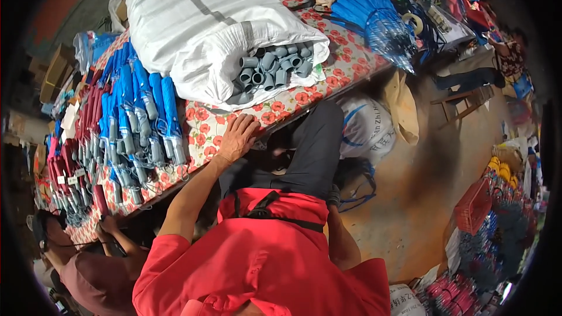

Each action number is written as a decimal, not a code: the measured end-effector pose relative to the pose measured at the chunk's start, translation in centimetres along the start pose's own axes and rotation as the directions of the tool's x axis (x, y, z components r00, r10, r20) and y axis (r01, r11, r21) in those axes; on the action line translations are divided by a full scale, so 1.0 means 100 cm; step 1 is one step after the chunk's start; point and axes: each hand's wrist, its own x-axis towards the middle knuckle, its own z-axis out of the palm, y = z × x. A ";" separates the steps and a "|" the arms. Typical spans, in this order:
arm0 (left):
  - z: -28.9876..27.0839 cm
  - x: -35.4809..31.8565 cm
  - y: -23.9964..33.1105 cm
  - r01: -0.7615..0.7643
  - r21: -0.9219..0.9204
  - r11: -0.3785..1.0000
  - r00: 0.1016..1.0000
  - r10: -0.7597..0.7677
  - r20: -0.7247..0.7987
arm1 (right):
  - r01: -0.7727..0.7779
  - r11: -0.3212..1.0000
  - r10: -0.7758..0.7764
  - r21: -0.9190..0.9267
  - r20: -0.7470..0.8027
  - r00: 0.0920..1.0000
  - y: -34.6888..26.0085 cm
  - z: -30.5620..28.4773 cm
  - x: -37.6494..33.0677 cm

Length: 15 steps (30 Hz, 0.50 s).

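My left hand (238,138) lies flat on the flowered tablecloth (202,122) at the table's near edge, its fingers stretched out and holding nothing. Just beyond it a white woven sack (193,35) lies on its side, its mouth full of short grey plastic handles (270,69). To the left of the hand are bundles of folded blue umbrellas (140,96) with grey handles. My right forearm (342,240) hangs beside my right hip. Something grey shows at its end, and the fingers there cannot be made out.
Maroon folded umbrellas (96,114) lie farther left, near a co-worker (96,269) seated at the table. A blue umbrella bundle (374,20) lies at the far right. Beneath the table edge stands a white bag (369,131). A red basket (473,206) is on the right.
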 end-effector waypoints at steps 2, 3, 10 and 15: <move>0.000 -0.002 -0.001 -0.004 0.006 1.000 1.000 0.004 -0.001 | 0.073 0.977 -0.113 -0.200 -0.193 0.975 0.010 0.013 0.003; -0.002 -0.005 -0.001 0.004 0.012 1.000 1.000 -0.004 0.006 | 0.088 0.950 -0.177 -0.298 -0.285 0.942 0.016 0.019 0.004; -0.007 -0.001 0.003 -0.006 0.004 1.000 1.000 0.006 0.017 | 0.039 0.957 -0.015 0.287 -0.087 0.996 0.058 0.029 0.034; -0.010 -0.015 -0.003 0.043 0.046 0.998 0.998 -0.045 0.047 | -0.061 0.971 0.004 -0.230 -0.238 0.971 0.059 0.049 0.051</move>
